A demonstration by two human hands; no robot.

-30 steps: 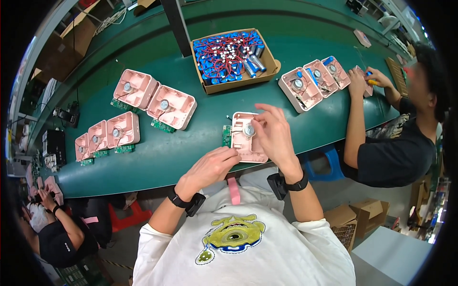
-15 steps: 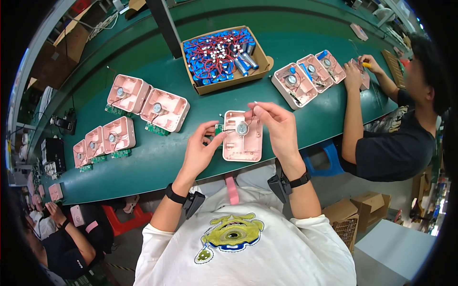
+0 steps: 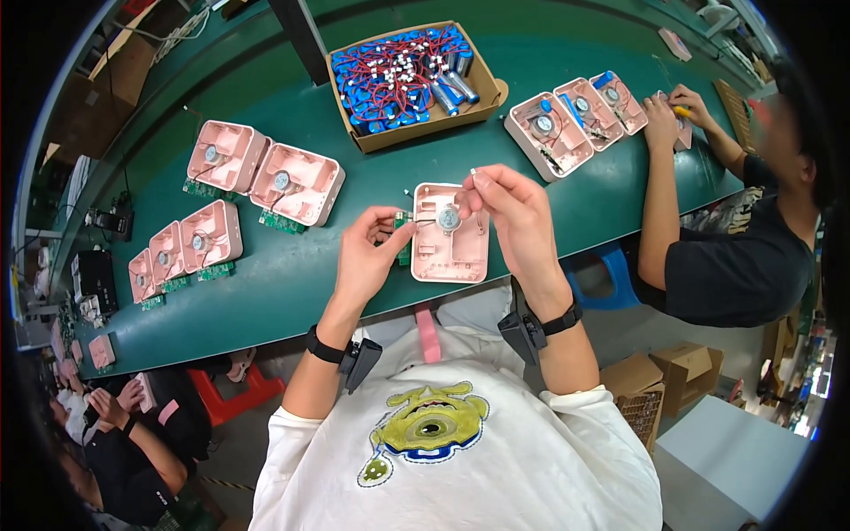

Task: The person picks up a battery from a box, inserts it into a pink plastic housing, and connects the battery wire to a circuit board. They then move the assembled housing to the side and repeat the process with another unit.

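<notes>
In front of me a pink plastic housing (image 3: pixel 450 270) lies open side up, with a round silver speaker (image 3: pixel 449 219) and thin dark wires inside. At its left edge, the thumb and fingers of my left hand (image 3: pixel 372 252) close on a green circuit board (image 3: pixel 404 257), partly hidden by the fingers. Over the housing's upper right corner, my right hand (image 3: pixel 518 217) pinches a thin wire with a small white connector (image 3: pixel 474 173) showing above the fingertips. Most of that wire is hidden behind the fingers.
A cardboard box (image 3: pixel 416 133) of blue batteries with red wires stands beyond the housing. Several pink housings (image 3: pixel 297 186) with green boards sit to the left; more housings (image 3: pixel 549 137) stand at right. A co-worker's hands (image 3: pixel 664 124) work at far right. The green table (image 3: pixel 354 292) curves around.
My right hand has turned a little, and the white connector has risen above its fingertips. My left hand stays at the circuit board. The whole view has shifted slightly.
</notes>
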